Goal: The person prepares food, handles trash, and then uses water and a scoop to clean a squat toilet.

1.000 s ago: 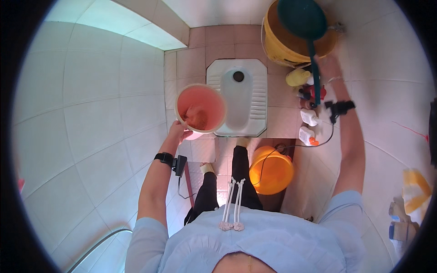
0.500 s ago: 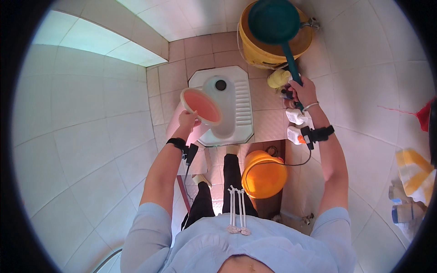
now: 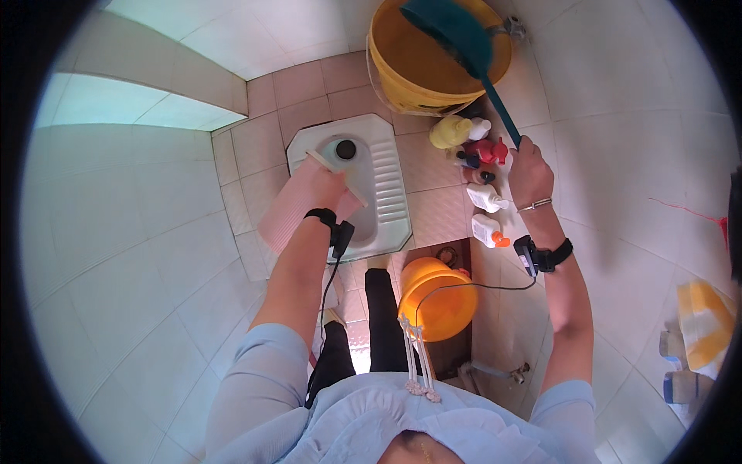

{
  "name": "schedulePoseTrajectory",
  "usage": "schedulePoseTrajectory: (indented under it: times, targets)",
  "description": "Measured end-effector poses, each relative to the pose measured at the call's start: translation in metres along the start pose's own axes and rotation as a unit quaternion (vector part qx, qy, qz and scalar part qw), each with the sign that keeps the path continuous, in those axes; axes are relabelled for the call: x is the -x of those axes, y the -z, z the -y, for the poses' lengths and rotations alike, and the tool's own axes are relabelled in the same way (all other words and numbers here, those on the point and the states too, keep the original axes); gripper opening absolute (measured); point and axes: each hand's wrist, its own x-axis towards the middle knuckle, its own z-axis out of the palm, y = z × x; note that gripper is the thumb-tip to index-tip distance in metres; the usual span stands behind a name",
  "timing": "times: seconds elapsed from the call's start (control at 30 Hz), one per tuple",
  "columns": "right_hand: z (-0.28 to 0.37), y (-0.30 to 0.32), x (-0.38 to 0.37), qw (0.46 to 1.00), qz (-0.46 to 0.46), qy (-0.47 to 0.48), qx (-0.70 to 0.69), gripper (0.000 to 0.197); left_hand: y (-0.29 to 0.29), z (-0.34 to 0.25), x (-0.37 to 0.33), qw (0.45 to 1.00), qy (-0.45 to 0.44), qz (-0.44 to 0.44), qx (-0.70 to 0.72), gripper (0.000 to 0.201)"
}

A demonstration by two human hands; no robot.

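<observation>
My left hand (image 3: 328, 190) is closed on the rim of a pink ribbed bin (image 3: 287, 203). The bin lies tipped over the white squat toilet (image 3: 392, 172), its mouth turned toward the bowl and its inside hidden. My right hand (image 3: 530, 175) grips the long handle of a dark green water dipper (image 3: 454, 37). That dipper is tilted on its side over the mouth of a large yellow bucket (image 3: 384, 71) at the far right. What the dipper holds, if anything, does not show.
Along the right wall stand several bottles, among them a yellow one (image 3: 448, 133) and a white one with an orange cap (image 3: 488, 230). An orange bucket (image 3: 438, 301) is near my legs. A tap (image 3: 513, 29) juts out beside the yellow bucket; cloths (image 3: 705, 325) hang at far right.
My left hand has tipped the pink bin further over, so its open mouth has turned from view toward the toilet. The dipper has rolled from flat to tilted above the yellow bucket.
</observation>
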Motion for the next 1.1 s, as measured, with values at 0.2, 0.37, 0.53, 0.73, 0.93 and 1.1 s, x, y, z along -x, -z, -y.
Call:
schedulePoseTrajectory:
  times: [0.2, 0.37, 0.53, 0.73, 0.93, 1.1]
  targets:
    - [-0.020, -0.034, -0.011, 0.997, 0.067, -0.014, -0.017, 0.017, -0.041, -0.003, -0.017, 1.000, 0.010, 0.006, -0.006, 0.022]
    - [-0.028, -0.035, -0.018, 0.988, 0.137, -0.057, -0.050, 0.021, -0.058, -0.043, 0.008, 0.998, -0.041, 0.003, -0.051, 0.023]
    - [-0.022, -0.034, -0.036, 0.977, 0.154, -0.082, -0.124, 0.022, -0.061, -0.006, -0.015, 0.998, -0.032, -0.020, -0.042, 0.025]
    - [-0.024, -0.022, -0.063, 0.831, 0.310, -0.225, -0.403, 0.025, -0.034, 0.001, -0.022, 0.999, 0.026, 0.019, 0.024, 0.032]
    - [-0.012, -0.010, -0.053, 0.659, 0.381, -0.307, -0.571, 0.021, 0.016, -0.012, 0.003, 0.995, 0.079, 0.038, 0.050, 0.026]
    - [-0.006, -0.019, -0.036, 0.677, 0.336, -0.294, -0.585, 0.017, 0.064, 0.000, 0.017, 0.989, 0.140, 0.010, 0.047, 0.023]
